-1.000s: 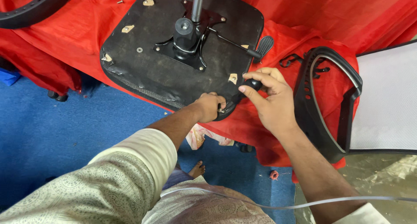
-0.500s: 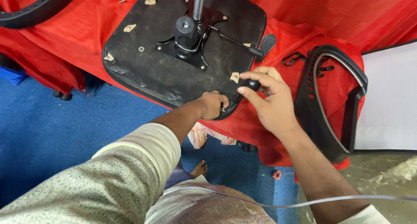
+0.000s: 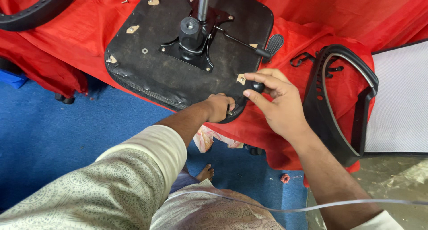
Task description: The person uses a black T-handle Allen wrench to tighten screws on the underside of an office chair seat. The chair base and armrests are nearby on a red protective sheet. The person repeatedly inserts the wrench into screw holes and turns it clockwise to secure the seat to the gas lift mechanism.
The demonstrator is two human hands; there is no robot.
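Note:
An upturned black chair seat [image 3: 151, 60] lies on a table draped in red cloth [image 3: 339, 20], with its metal mechanism plate [image 3: 191, 38], a gas-lift post and a lever with a paddle end [image 3: 273, 43] on top. My left hand [image 3: 218, 107] is closed at the seat's near corner, fingers pinched around a small fastener there. My right hand [image 3: 278, 103] grips the black handle of a screwdriver [image 3: 255, 86] whose shaft angles down to that same corner.
A black curved armrest frame [image 3: 332, 123] and a white mesh chair back [image 3: 399, 100] lie to the right. Another black curved part [image 3: 35, 9] sits at the top left. Blue carpet [image 3: 53, 132] lies below, with my bare foot [image 3: 204, 172] and a small red thread coil [image 3: 284, 178].
My right hand has twisted slightly on the screwdriver handle, with fingers shifting round it. The view has drifted a little; my left hand stays at the seat corner.

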